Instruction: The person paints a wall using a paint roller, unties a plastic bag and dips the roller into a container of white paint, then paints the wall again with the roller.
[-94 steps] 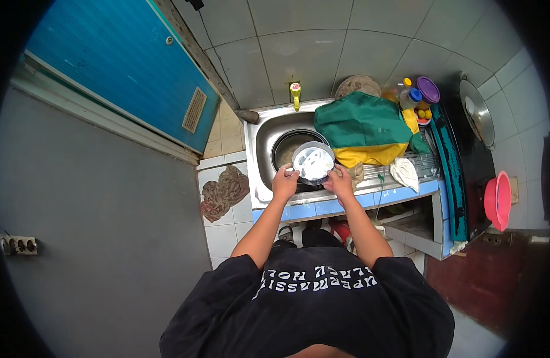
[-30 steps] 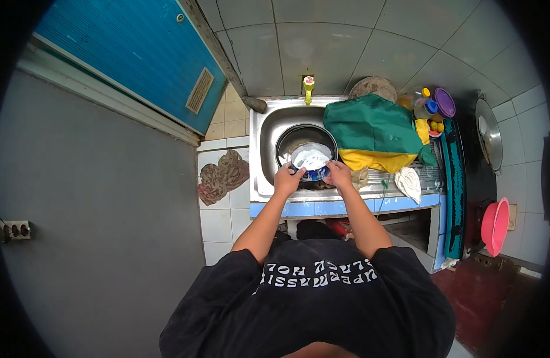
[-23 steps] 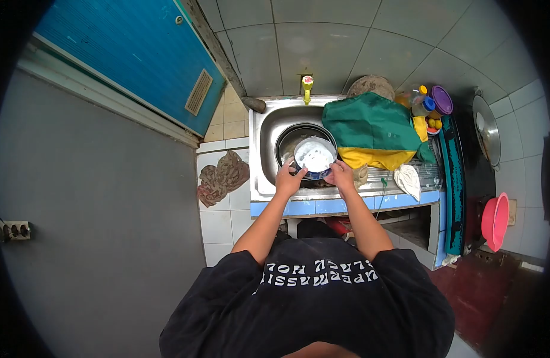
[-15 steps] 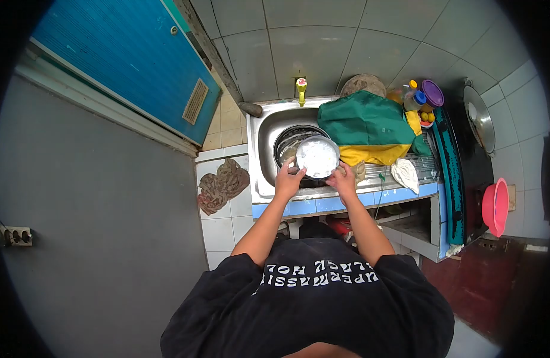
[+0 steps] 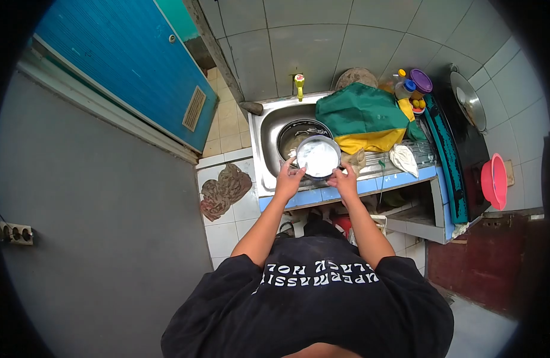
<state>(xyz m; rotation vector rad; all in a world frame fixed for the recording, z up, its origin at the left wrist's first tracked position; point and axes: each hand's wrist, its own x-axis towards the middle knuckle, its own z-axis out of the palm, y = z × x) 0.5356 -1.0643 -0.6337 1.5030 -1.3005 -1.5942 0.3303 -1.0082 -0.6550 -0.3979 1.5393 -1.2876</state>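
Note:
A round bowl (image 5: 319,157) with white contents is held over the near right part of a dark pot (image 5: 287,138). The pot stands in the steel sink (image 5: 265,127) and has cloudy liquid in it. My left hand (image 5: 288,178) grips the bowl's near left rim. At the near right rim, my right hand (image 5: 343,180) has its fingers closed on the bowl. The undersides of the bowl and most fingertips are hidden. Behind the sink is a yellow-green faucet (image 5: 299,86).
A green and yellow cloth (image 5: 364,119) covers much of the drainboard, with a white cloth (image 5: 404,160) in front. Bottles and a purple-lidded container (image 5: 421,81) stand behind. A wok (image 5: 467,101) and a pink basin (image 5: 494,182) are at the right. A crumpled rag (image 5: 225,191) lies on the floor.
The bowl was low inside the pot about a second ago and is now raised and further right, both hands still on it. The camera view has shifted slightly.

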